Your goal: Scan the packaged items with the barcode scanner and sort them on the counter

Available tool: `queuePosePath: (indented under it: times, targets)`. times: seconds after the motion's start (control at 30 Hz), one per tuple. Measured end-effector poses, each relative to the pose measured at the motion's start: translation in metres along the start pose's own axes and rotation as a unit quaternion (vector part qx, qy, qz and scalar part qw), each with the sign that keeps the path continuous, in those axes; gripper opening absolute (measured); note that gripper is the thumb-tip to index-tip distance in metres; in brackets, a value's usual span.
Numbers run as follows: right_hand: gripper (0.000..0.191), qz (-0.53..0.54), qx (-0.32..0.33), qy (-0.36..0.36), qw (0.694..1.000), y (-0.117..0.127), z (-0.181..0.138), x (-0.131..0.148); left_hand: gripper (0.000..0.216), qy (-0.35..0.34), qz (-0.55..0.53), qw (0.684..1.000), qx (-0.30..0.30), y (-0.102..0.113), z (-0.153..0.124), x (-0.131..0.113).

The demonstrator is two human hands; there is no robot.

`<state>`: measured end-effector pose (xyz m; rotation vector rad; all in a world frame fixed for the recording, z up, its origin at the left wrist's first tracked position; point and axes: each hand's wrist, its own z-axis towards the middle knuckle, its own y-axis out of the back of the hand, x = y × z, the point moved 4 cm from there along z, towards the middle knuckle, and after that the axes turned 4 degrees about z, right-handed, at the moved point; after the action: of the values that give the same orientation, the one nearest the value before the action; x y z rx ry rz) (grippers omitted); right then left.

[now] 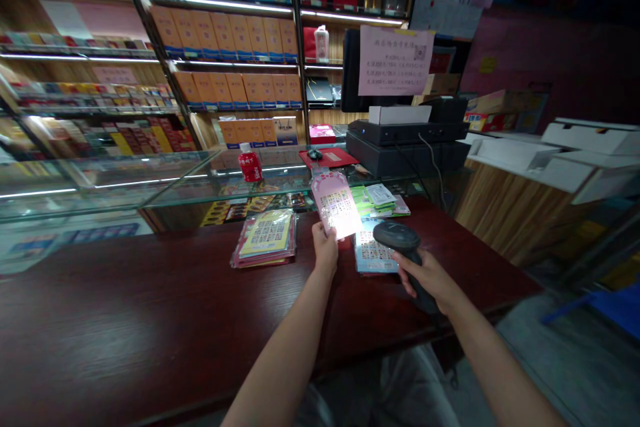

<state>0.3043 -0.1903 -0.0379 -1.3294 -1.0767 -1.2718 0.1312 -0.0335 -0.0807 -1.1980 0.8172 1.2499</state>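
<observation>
My left hand (326,248) grips the lower edge of a pink sticker packet (334,203), raised above the counter and tilted toward me. White light falls on the packet's lower part. My right hand (425,275) is wrapped round the handle of a black barcode scanner (397,237), its head turned toward the packet. Beneath the scanner lies a stack of blue packets (373,255), partly covered by it. To the left of my left hand rests another stack of packets (266,235), with a yellow one on top. Behind are green packets (375,199).
A red bottle (249,163) stands on the glass display case (200,180). A monitor with a pink notice (395,63) sits above a black cash drawer (405,157). A mouse (315,154) lies on a red mat (333,157). The dark wooden counter (125,327) spans the foreground.
</observation>
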Motion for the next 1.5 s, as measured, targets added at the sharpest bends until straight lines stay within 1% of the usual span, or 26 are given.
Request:
queuePosePath:
  times: [0.2,0.4,0.5,0.57,0.63,0.7,0.77,0.83,0.9,1.0,1.17,1.23,1.33,1.4,1.47,1.5]
  targets:
    - [0.041,0.002,0.002,-0.013,1.000,-0.001,-0.001,-0.001,0.022,-0.019,0.010,1.000,-0.005,0.002,-0.001,-0.001]
    - [0.038,0.032,-0.007,-0.008,0.999,0.000,-0.001,0.002,0.022,-0.010,0.002,1.000,-0.002,0.002,-0.002,-0.003]
    - [0.039,0.045,-0.023,-0.002,0.999,0.004,0.002,0.002,0.025,0.000,-0.014,1.000,0.009,0.001,-0.005,-0.005]
    - [0.040,0.058,-0.045,0.008,0.997,0.009,0.005,0.003,0.031,0.018,-0.047,0.998,0.036,0.000,-0.010,-0.008]
    - [0.041,0.077,-0.083,0.023,0.993,0.015,0.008,0.005,0.037,0.051,-0.085,0.992,0.079,-0.002,-0.016,-0.013]
    - [0.042,0.102,-0.129,0.036,0.986,0.022,0.011,0.007,0.040,0.097,-0.108,0.981,0.132,-0.004,-0.022,-0.018]
    - [0.043,0.132,-0.172,0.047,0.975,0.030,0.012,0.009,0.038,0.156,-0.113,0.964,0.181,-0.004,-0.028,-0.024]
    - [0.043,0.158,-0.200,0.055,0.965,0.036,0.012,0.011,0.035,0.210,-0.107,0.947,0.219,-0.003,-0.032,-0.028]
    - [0.043,0.174,-0.218,0.062,0.958,0.040,0.012,0.013,0.033,0.248,-0.099,0.932,0.244,-0.002,-0.035,-0.031]
    - [0.041,0.179,-0.227,0.064,0.955,0.043,0.011,0.015,0.035,0.270,-0.084,0.923,0.261,-0.003,-0.038,-0.029]
    - [0.038,0.165,-0.219,0.067,0.959,0.042,0.012,0.015,0.043,0.248,-0.059,0.932,0.257,-0.009,-0.043,-0.022]
    - [0.039,0.164,-0.221,0.067,0.959,0.043,0.013,0.014,0.046,0.241,-0.036,0.932,0.269,-0.011,-0.045,-0.019]
    - [0.040,0.171,-0.222,0.065,0.958,0.044,0.013,0.014,0.047,0.215,0.067,0.932,0.285,-0.011,-0.045,-0.014]
    - [0.041,0.177,-0.221,0.065,0.957,0.044,0.013,0.014,0.044,0.156,0.168,0.937,0.262,-0.008,-0.041,-0.013]
    - [0.041,0.182,-0.219,0.065,0.956,0.044,0.013,0.014,0.042,0.068,0.262,0.936,0.223,-0.005,-0.038,-0.018]
    - [0.041,0.183,-0.218,0.066,0.956,0.044,0.014,0.014,0.041,0.022,0.298,0.931,0.209,-0.004,-0.037,-0.021]
